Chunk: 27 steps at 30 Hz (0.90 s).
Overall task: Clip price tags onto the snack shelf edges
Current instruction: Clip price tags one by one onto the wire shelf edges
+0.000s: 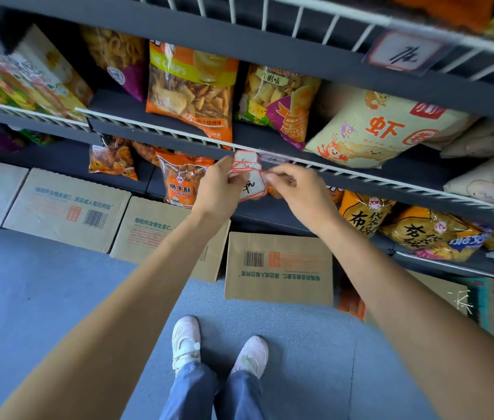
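Note:
My left hand (220, 189) grips a small stack of white price tags with red borders (247, 163), held just below the white wire edge of the middle snack shelf (161, 127). My right hand (297, 189) pinches one tag (253, 187) from that stack, handwriting visible on it. A clear tag holder (274, 159) sits on the wire edge right above my hands. One filled price tag in a clear holder (405, 53) hangs on the upper shelf edge at the top right.
Snack bags fill the shelves: an orange chip bag (189, 92), a cream shrimp-cracker bag (382, 128), orange bags lower down (179, 183). Cardboard boxes (279, 268) stand on the grey floor under the shelf. My feet in white shoes (218, 347) are below.

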Each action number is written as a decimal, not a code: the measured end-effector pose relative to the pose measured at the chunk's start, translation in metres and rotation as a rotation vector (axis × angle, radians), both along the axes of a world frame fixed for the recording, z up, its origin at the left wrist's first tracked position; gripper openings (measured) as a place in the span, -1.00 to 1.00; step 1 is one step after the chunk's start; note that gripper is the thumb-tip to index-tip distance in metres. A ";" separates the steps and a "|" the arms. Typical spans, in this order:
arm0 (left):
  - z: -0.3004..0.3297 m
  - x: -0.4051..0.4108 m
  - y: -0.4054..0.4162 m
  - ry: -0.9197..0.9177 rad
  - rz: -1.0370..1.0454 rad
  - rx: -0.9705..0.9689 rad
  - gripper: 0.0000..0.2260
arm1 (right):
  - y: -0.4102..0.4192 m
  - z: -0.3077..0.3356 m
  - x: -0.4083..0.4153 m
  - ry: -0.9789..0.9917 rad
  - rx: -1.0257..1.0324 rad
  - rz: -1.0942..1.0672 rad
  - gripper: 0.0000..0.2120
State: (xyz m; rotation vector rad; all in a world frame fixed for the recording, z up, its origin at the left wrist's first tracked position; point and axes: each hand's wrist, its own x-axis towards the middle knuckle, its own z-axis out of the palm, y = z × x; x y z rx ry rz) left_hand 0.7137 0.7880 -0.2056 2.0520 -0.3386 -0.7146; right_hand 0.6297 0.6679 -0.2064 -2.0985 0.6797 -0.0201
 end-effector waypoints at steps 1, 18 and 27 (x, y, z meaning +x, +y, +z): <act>0.006 -0.007 0.003 0.063 0.047 -0.070 -0.93 | 0.003 0.009 -0.004 -0.017 0.043 -0.031 -0.77; 0.115 -0.129 0.021 0.165 -0.106 -0.259 -0.79 | 0.042 0.120 -0.132 -0.118 0.069 -0.332 -0.83; 0.148 -0.230 -0.030 0.091 -0.260 -0.248 -0.80 | 0.008 0.151 -0.249 -0.157 0.147 -0.501 -0.93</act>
